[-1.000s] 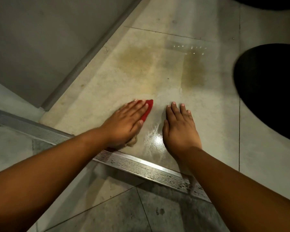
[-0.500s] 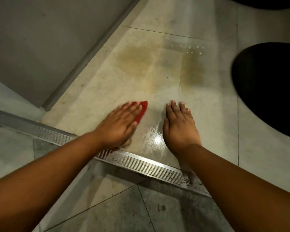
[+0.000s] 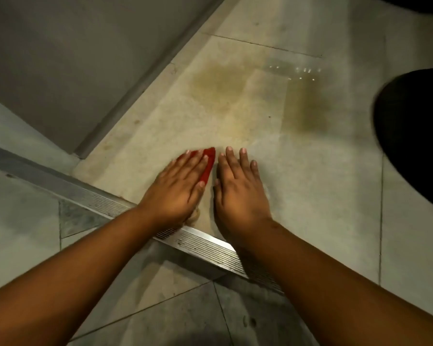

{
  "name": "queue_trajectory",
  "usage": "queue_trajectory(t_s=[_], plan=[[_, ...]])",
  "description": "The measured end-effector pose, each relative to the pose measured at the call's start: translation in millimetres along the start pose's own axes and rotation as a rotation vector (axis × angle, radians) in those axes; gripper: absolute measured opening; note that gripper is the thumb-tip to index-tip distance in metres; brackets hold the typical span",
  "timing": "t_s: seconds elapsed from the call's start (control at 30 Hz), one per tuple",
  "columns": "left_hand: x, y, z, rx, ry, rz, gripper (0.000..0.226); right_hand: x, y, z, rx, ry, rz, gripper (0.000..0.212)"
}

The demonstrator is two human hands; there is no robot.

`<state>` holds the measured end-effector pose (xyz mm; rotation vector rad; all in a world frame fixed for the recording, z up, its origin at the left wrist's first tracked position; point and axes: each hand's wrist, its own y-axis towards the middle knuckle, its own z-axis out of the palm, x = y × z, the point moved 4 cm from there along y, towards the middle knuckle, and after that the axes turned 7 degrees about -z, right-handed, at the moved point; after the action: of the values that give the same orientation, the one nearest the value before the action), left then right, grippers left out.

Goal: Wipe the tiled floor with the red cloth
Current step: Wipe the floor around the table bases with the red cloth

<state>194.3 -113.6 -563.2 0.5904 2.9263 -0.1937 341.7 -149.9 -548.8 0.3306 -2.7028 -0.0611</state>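
The red cloth [image 3: 207, 164] lies flat on the tiled floor [image 3: 310, 183], mostly hidden under the left hand [image 3: 179, 189], a strip showing past its fingertips and thumb. Bunching could let it slip free, leaving the yellow-brown stains [image 3: 220, 81] beyond the fingertips untouched. Both arms reach forward; the left fingers lie straight, close together, pressing down. The right hand [image 3: 238, 193] rests flat just beside, fingers slightly spread.
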Motion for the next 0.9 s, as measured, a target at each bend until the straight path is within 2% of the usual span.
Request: queue_trajectory(t_s=[0.1, 0.27, 0.37, 0.53, 0.7, 0.9], plan=[[15.4, 6.2, -4.1, -0.012, -0.025, -0.075, 0.066, -3.4, 14.2, 12.8, 0.048, -0.053, -0.024, 0.058], [0.6, -53.0, 7.6, -0.065, -0.047, -0.134, 0.06, -12.3, 7.5, 19.9, 0.097, -0.115, -0.071, 0.06], [15.4, -27.9, 3.2, -0.088, -0.051, -0.218, 0.061, -9.9, 9.7, 19.5, 0.094, -0.134, -0.063, 0.061], [62.4, 7.0, -11.3, -0.104, -0.131, -0.462, 0.062, -9.1, 8.1, 18.9, 0.12, -0.12, -0.051, 0.061], [40.1, -36.8, -2.3, -0.137, -0.129, -0.497, 0.062, -9.3, 9.8, 19.7, 0.122, -0.115, -0.043, 0.062], [58.1, 2.4, -6.9, -0.122, -0.111, -0.573, 0.064, -9.4, 10.4, 19.7, 0.122, -0.109, -0.042, 0.062]])
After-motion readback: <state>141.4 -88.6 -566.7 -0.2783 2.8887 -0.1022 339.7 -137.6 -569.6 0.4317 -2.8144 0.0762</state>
